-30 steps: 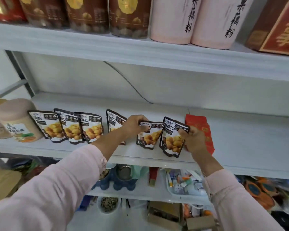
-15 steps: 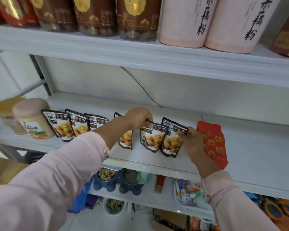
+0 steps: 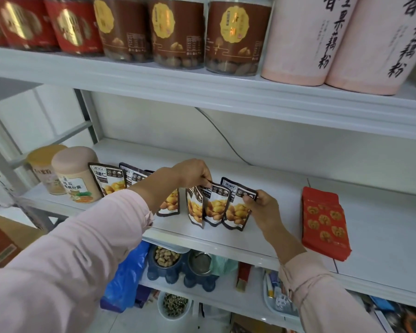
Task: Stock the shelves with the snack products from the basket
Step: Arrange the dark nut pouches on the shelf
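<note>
While the left hand (image 3: pixel 194 173) pinches one pouch's (image 3: pixel 215 205) top edge, the right hand (image 3: pixel 262 207) grips its neighbour's (image 3: pixel 238 207) upper corner. Light and floppy, they seem best held by the stiff top seal.

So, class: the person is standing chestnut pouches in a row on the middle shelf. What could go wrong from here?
1. The pouches pinched by the left hand and right hand overlap and lean, so letting go may topple them like dominoes.
2. The rightmost pouch stands near the shelf edge and could slip off.
</note>
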